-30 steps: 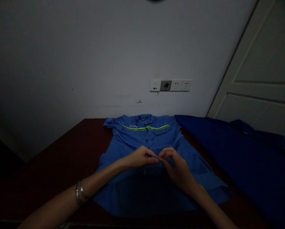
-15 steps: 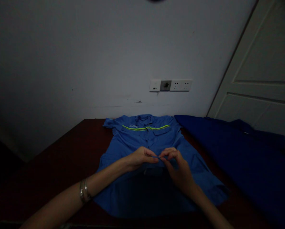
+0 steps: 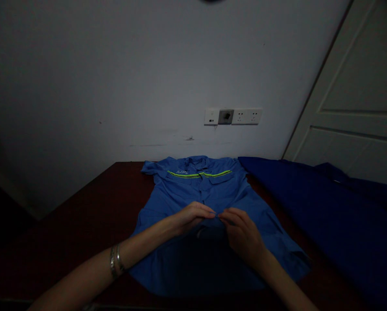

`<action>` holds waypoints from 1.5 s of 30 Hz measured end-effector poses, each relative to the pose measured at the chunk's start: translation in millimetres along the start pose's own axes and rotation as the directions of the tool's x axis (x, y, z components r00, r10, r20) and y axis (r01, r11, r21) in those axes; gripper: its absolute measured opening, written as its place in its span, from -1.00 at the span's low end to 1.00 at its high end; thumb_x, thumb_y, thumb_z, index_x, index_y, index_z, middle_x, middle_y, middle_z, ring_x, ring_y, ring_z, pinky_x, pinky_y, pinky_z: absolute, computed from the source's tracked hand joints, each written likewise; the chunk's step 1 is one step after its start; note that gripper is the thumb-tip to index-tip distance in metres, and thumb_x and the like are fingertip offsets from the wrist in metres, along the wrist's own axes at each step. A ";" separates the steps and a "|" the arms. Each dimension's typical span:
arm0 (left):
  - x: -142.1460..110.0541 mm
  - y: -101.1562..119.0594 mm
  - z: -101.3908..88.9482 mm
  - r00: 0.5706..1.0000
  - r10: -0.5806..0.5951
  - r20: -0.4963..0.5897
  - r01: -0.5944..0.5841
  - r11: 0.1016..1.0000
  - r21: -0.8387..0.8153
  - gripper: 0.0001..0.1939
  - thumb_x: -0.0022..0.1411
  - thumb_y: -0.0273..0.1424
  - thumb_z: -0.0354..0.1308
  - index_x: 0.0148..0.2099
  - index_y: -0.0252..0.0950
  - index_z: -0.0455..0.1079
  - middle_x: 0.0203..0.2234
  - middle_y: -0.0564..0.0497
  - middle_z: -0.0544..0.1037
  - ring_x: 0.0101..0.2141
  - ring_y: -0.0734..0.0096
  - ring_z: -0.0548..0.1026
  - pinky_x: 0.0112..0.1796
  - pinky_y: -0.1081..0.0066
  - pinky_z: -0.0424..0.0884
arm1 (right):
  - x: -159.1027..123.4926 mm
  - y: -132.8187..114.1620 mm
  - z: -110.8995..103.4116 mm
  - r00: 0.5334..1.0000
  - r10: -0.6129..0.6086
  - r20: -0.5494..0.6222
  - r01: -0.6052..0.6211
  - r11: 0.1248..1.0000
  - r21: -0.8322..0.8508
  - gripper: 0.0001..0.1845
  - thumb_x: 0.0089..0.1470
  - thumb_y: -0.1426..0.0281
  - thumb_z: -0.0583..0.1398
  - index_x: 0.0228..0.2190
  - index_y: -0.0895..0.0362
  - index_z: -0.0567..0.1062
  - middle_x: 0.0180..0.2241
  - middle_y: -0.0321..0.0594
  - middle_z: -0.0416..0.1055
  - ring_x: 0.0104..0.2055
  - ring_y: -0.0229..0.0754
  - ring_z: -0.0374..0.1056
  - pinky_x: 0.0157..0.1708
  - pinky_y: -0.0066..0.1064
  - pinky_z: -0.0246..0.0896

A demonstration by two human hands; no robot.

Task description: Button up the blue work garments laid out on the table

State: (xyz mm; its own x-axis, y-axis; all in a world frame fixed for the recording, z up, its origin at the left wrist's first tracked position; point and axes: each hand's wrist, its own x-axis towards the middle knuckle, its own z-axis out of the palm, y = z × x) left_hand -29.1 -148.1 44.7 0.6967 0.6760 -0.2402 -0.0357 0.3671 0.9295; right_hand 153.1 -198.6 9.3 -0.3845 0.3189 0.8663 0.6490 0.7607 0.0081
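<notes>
A blue short-sleeved work shirt (image 3: 180, 194) lies spread on the dark red table, collar toward the wall, with a yellow-green stripe and white letters across the chest. My left hand (image 3: 193, 216) pinches the front edge of the shirt near its middle, fingertips pressed together. Close beside it, my right hand (image 3: 243, 231) also has its fingertips closed on the same edge. Between the two hands a little of the cloth shows, lifted off the layer below. Any button there is too small and dark to make out.
Darker blue cloth (image 3: 313, 207) covers the table's right side, beside the shirt. Bare dark red table (image 3: 92, 216) shows on the left. Behind stands a pale wall with sockets (image 3: 245, 116); a panelled door (image 3: 355, 95) is at the right.
The fingers of both hands have shifted their pinch slightly on the shirt edge. My right hand's fingers now lie flatter together. The shirt stays in place.
</notes>
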 end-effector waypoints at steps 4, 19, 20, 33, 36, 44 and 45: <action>2.9 -4.0 -3.6 0.998 -0.013 -0.061 0.017 0.998 0.065 -0.78 -0.12 -0.36 0.24 -0.41 -0.43 0.45 -0.63 0.06 0.43 -0.64 0.58 0.31 -0.58 0.55 0.16 | 2.6 -0.8 -9.6 0.990 -0.142 -0.008 0.142 0.990 0.002 -0.81 0.08 0.55 0.04 -0.39 0.06 0.40 -0.24 -0.17 0.49 -0.11 -0.15 0.34 -0.23 -0.25 0.37; -32.8 19.9 -4.4 0.998 0.036 0.042 -0.053 0.861 0.506 -0.72 -0.04 -0.37 0.19 -0.22 -0.35 0.50 -0.38 0.00 0.55 -0.36 0.48 0.43 -0.32 0.53 0.27 | -25.6 3.9 -42.7 0.976 0.086 0.199 -0.087 0.996 -0.006 -0.77 0.05 0.49 0.10 -0.19 0.12 0.35 -0.09 -0.05 0.40 -0.09 -0.14 0.36 -0.19 -0.28 0.37; -37.0 20.9 -9.8 0.998 0.044 0.035 -0.056 0.840 0.539 -0.70 -0.03 -0.36 0.18 -0.20 -0.35 0.49 -0.38 0.00 0.54 -0.36 0.47 0.43 -0.32 0.53 0.28 | -29.6 7.2 -49.5 0.970 0.114 0.216 -0.108 0.993 -0.037 -0.77 0.05 0.49 0.09 -0.19 0.12 0.35 -0.09 -0.05 0.39 -0.08 -0.12 0.35 -0.17 -0.27 0.36; -104.0 20.0 -111.6 0.874 0.262 -0.409 0.416 0.033 0.909 -0.63 0.09 -0.10 0.00 -0.31 -0.29 0.43 -0.35 -0.08 0.51 -0.31 0.22 0.47 -0.34 0.40 0.30 | -76.3 57.4 -90.9 0.849 0.454 0.272 -0.260 0.806 -0.532 -0.67 0.11 0.21 0.01 -0.20 0.12 0.41 -0.19 -0.07 0.42 -0.20 -0.05 0.37 -0.24 -0.21 0.35; -112.8 17.2 -118.0 0.853 0.243 -0.462 0.490 -0.070 0.869 -0.56 0.11 -0.05 -0.04 -0.23 -0.31 0.42 -0.28 -0.17 0.51 -0.26 0.10 0.47 -0.32 0.31 0.32 | -66.8 60.3 -87.0 0.856 0.418 0.305 -0.216 0.824 -0.525 -0.70 0.11 0.24 0.01 -0.23 0.11 0.42 -0.20 -0.09 0.42 -0.21 -0.07 0.37 -0.26 -0.25 0.34; -123.4 8.8 -128.3 0.823 0.121 -0.554 0.568 -0.180 0.804 -0.59 0.14 -0.18 -0.06 -0.15 -0.37 0.39 -0.20 -0.29 0.49 -0.18 0.00 0.46 -0.24 0.16 0.36 | 12.9 55.6 -47.3 0.848 0.309 0.430 -0.105 0.894 -0.435 -0.80 0.11 0.40 0.00 -0.32 0.10 0.42 -0.29 -0.15 0.41 -0.29 -0.17 0.33 -0.29 -0.37 0.25; -125.7 9.8 -128.8 0.829 0.095 -0.551 0.558 -0.186 0.809 -0.65 0.14 -0.25 -0.06 -0.18 -0.36 0.41 -0.21 -0.26 0.50 -0.19 0.03 0.47 -0.25 0.19 0.37 | 25.3 54.6 -39.8 0.838 0.302 0.454 -0.100 0.903 -0.418 -0.80 0.11 0.41 0.00 -0.34 0.11 0.42 -0.31 -0.16 0.40 -0.29 -0.18 0.32 -0.30 -0.38 0.23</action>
State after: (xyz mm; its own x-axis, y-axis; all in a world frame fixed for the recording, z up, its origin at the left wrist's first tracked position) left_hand -209.3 -147.1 47.9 0.1797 0.9473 -0.2650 0.9749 -0.2076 -0.0808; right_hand 204.9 -171.5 51.5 -0.4241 0.7540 0.5017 0.8986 0.4192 0.1296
